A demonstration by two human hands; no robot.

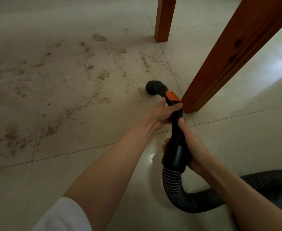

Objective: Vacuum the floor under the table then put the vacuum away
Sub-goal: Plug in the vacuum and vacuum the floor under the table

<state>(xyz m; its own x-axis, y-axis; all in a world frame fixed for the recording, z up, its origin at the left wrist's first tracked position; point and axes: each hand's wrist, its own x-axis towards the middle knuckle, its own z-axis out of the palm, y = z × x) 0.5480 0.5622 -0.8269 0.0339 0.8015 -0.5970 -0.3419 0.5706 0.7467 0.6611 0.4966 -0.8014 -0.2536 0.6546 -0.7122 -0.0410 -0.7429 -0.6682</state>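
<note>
We see pale glossy floor tiles (73,177) strewn with brown crumbs (102,75), two reddish wooden table legs (163,19), and daylight glare at right.

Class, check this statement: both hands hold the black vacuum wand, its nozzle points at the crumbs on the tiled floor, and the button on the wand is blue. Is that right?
Not quite. The head view shows the button is orange, not blue. The rest stands: the left hand and right hand both hold the black vacuum wand, and its nozzle points at the crumbs on the tiled floor.
</note>
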